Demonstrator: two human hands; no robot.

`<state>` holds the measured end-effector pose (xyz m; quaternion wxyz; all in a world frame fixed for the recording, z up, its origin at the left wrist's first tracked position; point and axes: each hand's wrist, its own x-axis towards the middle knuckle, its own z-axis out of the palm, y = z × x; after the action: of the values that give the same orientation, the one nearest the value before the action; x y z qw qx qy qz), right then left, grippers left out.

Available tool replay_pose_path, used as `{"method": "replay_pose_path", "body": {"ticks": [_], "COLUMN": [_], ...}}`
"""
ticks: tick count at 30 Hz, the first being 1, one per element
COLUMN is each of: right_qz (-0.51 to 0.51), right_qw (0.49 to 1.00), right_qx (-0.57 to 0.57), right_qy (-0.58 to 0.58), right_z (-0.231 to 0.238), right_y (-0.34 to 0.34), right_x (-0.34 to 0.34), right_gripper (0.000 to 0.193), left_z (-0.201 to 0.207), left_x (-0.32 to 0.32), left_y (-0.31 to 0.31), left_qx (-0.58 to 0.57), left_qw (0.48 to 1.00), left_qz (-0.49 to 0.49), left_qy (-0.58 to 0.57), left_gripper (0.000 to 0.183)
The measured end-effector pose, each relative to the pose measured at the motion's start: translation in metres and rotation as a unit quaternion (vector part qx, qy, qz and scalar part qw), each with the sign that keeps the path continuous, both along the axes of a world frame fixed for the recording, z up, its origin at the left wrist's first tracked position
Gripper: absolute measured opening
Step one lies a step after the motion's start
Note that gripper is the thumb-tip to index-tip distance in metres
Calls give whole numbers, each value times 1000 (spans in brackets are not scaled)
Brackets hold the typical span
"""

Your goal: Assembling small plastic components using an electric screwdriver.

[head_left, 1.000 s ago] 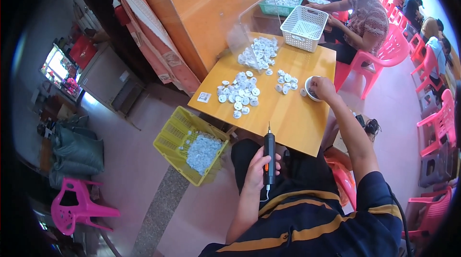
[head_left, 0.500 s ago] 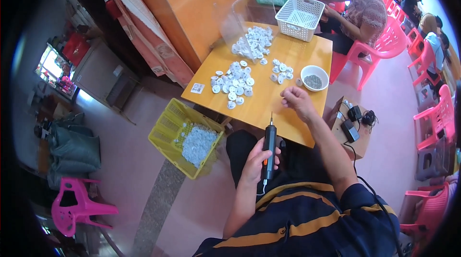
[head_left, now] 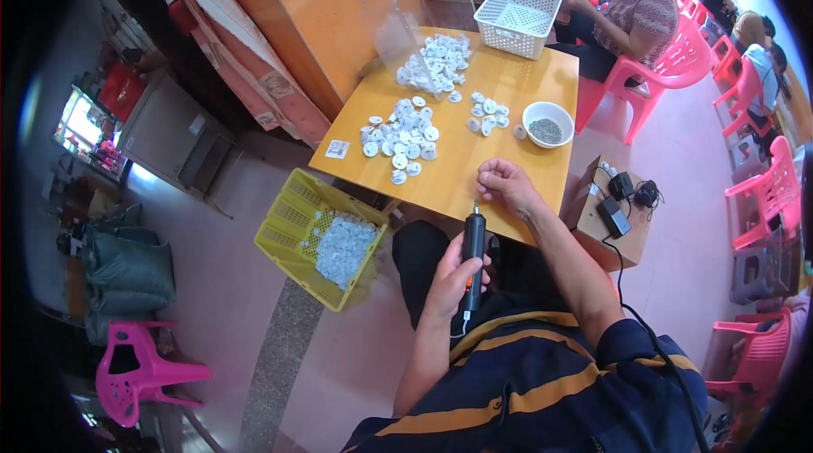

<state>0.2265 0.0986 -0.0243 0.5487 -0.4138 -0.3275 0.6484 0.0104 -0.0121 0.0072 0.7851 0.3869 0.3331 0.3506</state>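
Observation:
My left hand [head_left: 454, 282] is wrapped around a black electric screwdriver [head_left: 474, 241], which stands nearly upright at the table's near edge with its bit pointing up. Closed in a pinch, my right hand [head_left: 506, 185] is at the tip of the bit; whatever its fingertips hold is too small to make out. Beyond that hand, a white bowl [head_left: 535, 111] of small metal screws [head_left: 546, 130] rests on the yellow table [head_left: 449, 186]. Round white plastic parts [head_left: 408, 133] lie in a loose pile to the left, with a smaller group [head_left: 489, 113] left of the bowl.
More white parts spill from a clear bin [head_left: 415, 17] at the back, near a white basket [head_left: 518, 19]. Left of my knees, a yellow crate [head_left: 279, 237] holds pale parts. A carton [head_left: 589, 229] with power adapters stands right. A person [head_left: 635, 21] sits across.
My right hand has come left and down to the screwdriver's tip, its fingertips now meeting the bit. The left hand keeps its hold. The whole view has shifted slightly.

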Motion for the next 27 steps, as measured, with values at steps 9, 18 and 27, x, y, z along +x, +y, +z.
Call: {"method": "replay_pose_path", "body": {"ticks": [9, 18, 27], "right_qz": [44, 57, 105], "right_qw": [998, 998, 994], "right_qx": [6, 9, -24], "right_qy": [47, 24, -20], "right_z": [0, -5, 7], "right_y": [-3, -4, 0], "right_x": [-3, -4, 5], "right_gripper": [9, 8, 7], "left_z": [3, 6, -4], "left_x": [3, 2, 8], "left_y": [-2, -2, -6], "left_qx": [-7, -17, 51], "left_qw": [1000, 1000, 995], "left_qz": [11, 10, 29], "left_qy": [11, 3, 85], "left_gripper": [62, 62, 62]}}
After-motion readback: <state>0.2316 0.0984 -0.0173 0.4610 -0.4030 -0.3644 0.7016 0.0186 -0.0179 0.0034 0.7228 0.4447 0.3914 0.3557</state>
